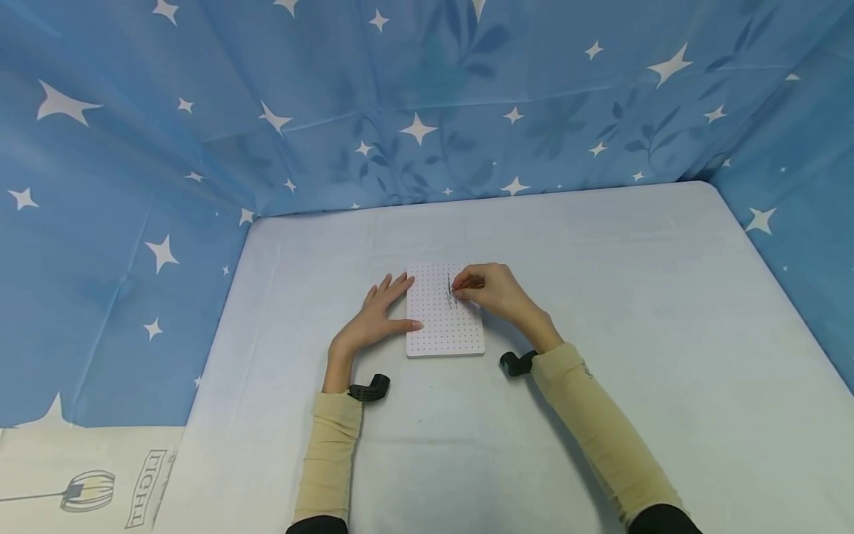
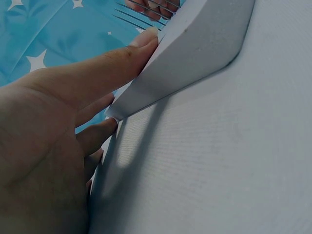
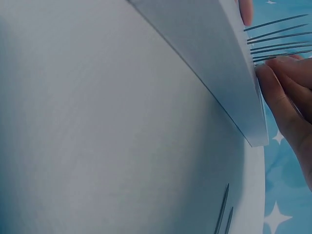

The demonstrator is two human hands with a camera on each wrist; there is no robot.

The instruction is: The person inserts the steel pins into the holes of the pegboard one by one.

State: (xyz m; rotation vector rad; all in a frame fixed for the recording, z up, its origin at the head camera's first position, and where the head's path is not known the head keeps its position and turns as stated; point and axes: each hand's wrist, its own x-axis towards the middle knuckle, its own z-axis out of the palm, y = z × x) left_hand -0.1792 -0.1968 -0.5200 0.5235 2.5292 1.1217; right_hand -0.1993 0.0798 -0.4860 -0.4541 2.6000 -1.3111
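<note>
A white board (image 1: 440, 337) dotted with rows of small holes lies on the table in the head view. Several thin dark needles (image 3: 276, 22) stick up from its upper right part. At the board's left edge, my left hand (image 1: 375, 315) is spread, thumb on the near part of the board and fingertips by the far part. My right hand (image 1: 497, 289) reaches over from the right. Its thumb and fingertips pinch a needle low down, close to the board's surface; the fingers partly cover that needle.
Two loose needles (image 3: 222, 207) lie on the white tabletop (image 1: 634, 334) in the right wrist view. A blue star-patterned curtain (image 1: 333, 96) hangs behind and along the sides. Dark wrist cameras (image 1: 370, 388) are worn on both wrists.
</note>
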